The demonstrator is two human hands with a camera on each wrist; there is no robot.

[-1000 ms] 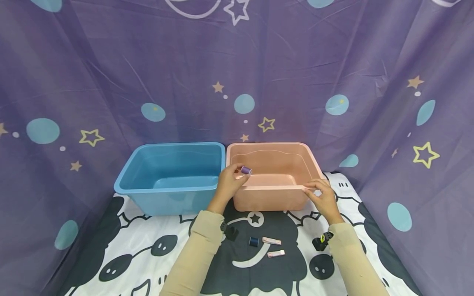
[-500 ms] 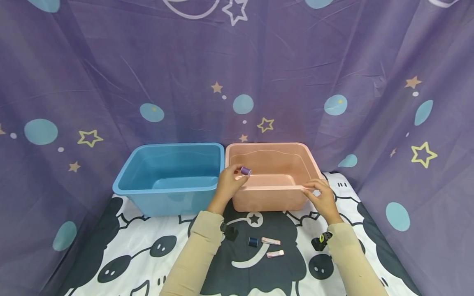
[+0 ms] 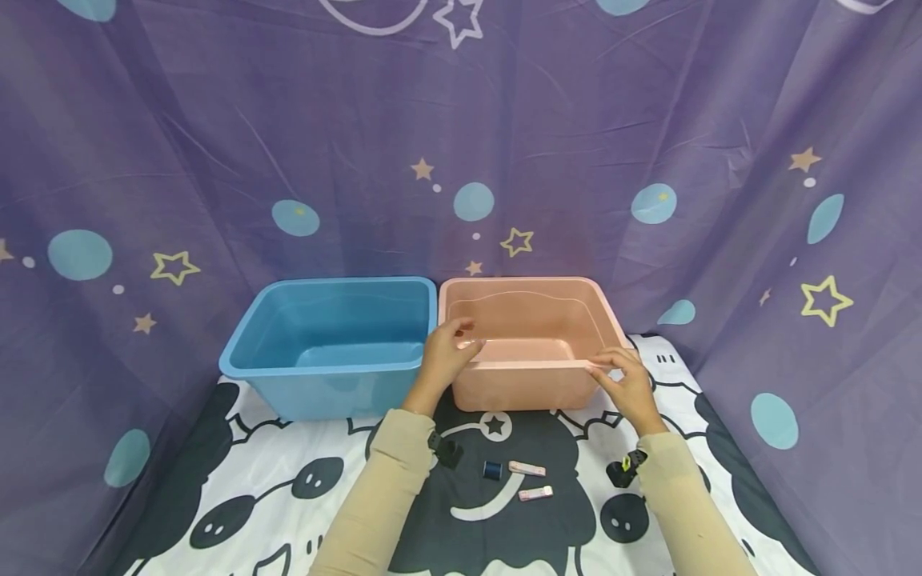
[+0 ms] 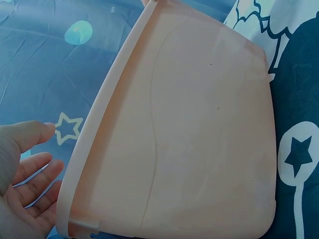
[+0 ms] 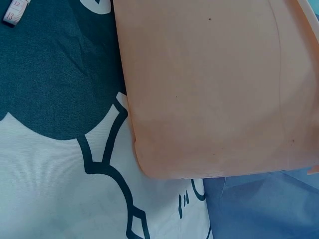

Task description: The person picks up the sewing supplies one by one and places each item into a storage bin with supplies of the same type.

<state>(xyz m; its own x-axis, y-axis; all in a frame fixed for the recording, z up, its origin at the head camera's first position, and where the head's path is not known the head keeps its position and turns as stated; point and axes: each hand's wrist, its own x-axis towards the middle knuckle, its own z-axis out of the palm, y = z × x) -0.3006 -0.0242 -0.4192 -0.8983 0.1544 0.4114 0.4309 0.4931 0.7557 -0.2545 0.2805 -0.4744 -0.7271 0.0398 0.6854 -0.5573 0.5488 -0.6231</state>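
My left hand [image 3: 445, 354] reaches over the front left of the peach plastic bin [image 3: 529, 388], its fingers spread and nothing between them. In the left wrist view the fingers [image 4: 40, 177] lie beyond the bin's rim, slightly bent, with the palm bare. The spool of purple thread it held is out of sight now. At the bin's front right corner my right hand [image 3: 628, 386] pinches the rim between thumb and fingers. Nearer me on the cloth lie a spool of dark blue thread [image 3: 493, 470] and two folded measuring tapes, one behind [image 3: 527, 469] and one in front [image 3: 536, 494].
A blue plastic bin [image 3: 327, 394] stands against the peach bin's left side. Under everything is a black-and-white cartoon cloth [image 3: 288, 456]. A purple curtain [image 3: 374, 224] with stars and dots hangs behind the bins and along both sides.
My left hand has let go of the purple thread spool over the peach bin, its fingers now apart. The right hand keeps its hold on the rim; the things on the cloth have not moved.
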